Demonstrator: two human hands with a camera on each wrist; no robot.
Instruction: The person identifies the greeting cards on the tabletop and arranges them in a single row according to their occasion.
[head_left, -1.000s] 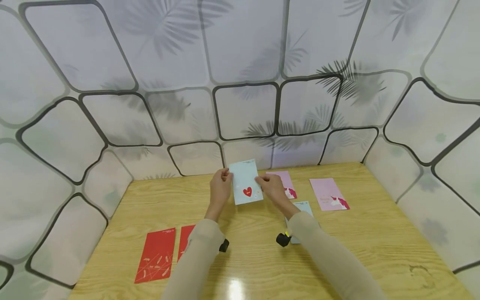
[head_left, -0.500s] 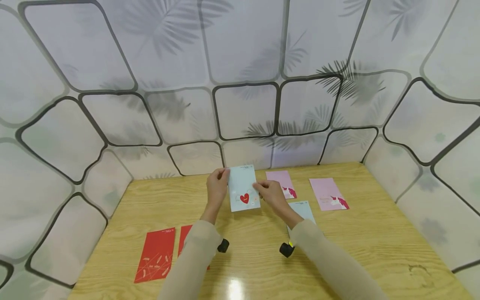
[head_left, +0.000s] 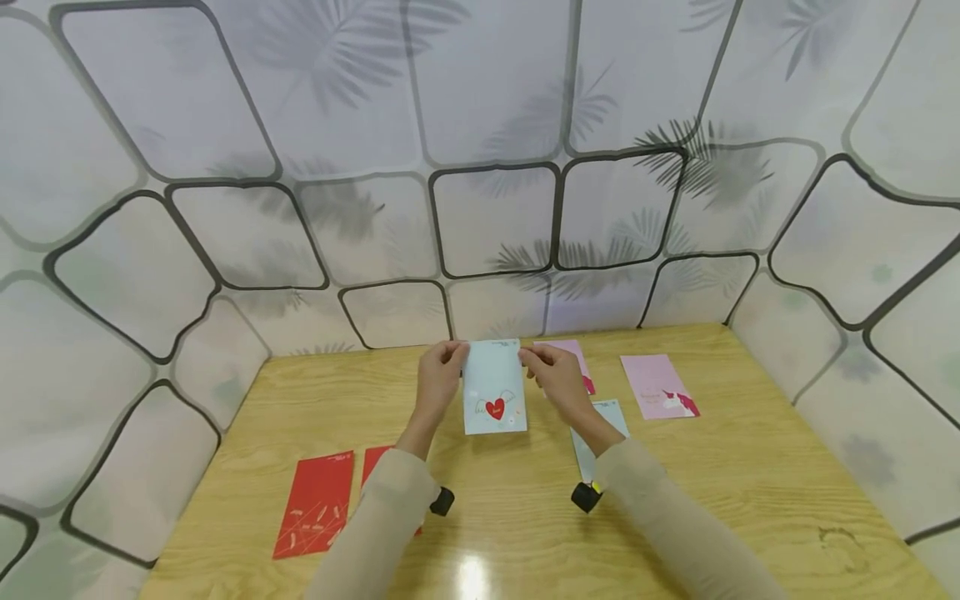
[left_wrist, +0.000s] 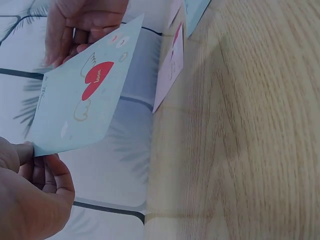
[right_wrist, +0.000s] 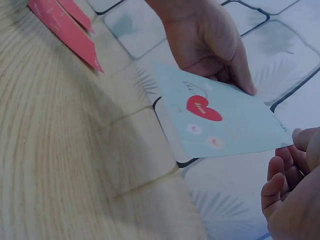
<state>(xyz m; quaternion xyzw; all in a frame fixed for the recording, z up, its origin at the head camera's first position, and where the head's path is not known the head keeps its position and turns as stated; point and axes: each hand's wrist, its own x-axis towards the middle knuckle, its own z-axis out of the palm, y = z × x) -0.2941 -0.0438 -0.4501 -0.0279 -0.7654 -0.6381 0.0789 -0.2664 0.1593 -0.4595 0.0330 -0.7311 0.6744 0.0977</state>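
A light blue card (head_left: 493, 387) printed with a red winged heart is held up above the table, its face toward me. My left hand (head_left: 437, 379) pinches its upper left corner between thumb and fingers. At the opposite upper corner, the right hand (head_left: 553, 377) pinches it the same way; the right wrist view shows that thumb on top of the corner (right_wrist: 295, 187). The lower edge of the card hangs free. Beneath the right forearm lies a second light blue card (head_left: 611, 414), partly covered by the wrist and sleeve.
Two pink unicorn cards (head_left: 660, 387) lie at the back right, one partly behind the right hand. Red cards (head_left: 315, 504) lie at the front left, one mostly under the left sleeve. The wooden table (head_left: 495, 517) ends at a patterned fabric wall (head_left: 495, 221).
The held card has come down a little and straightened from its tilt. The right hand has slid from the card's right edge up to its upper right corner.
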